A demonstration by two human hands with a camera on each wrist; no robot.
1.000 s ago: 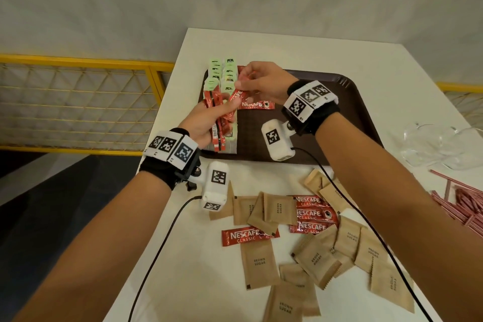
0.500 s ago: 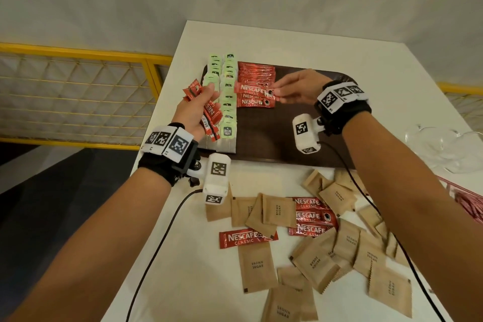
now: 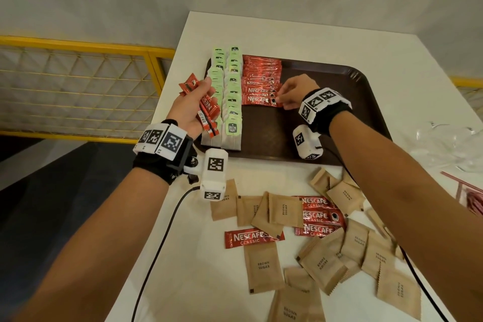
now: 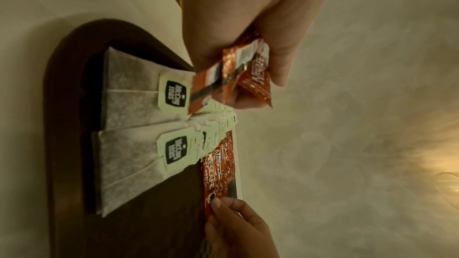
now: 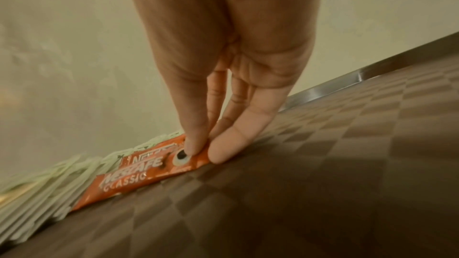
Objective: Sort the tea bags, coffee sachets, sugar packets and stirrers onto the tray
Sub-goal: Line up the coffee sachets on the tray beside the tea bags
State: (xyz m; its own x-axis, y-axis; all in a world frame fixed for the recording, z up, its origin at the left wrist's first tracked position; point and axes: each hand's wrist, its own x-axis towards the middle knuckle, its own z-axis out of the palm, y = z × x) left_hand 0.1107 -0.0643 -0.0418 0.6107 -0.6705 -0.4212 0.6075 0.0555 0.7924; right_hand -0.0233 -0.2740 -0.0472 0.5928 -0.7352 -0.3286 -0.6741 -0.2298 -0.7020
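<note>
Head view: my right hand (image 3: pixel 295 93) pinches the right end of a red foil coffee sachet (image 3: pixel 258 100), long axis left-right, at the near end of the sachet row on the brown plastic tray (image 3: pixel 339 112). My left hand (image 3: pixel 194 108), beside the tea bags (image 3: pixel 231 102), grips spare sachets (image 3: pixel 206 110).

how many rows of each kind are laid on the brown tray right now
green-tagged paper tea bags: 2 rows
red Nescafe coffee sachets: 1 row
tan paper brown-sugar packets: 0 rows, all on the white table
total on the dark brown plastic tray: 3 rows
</note>
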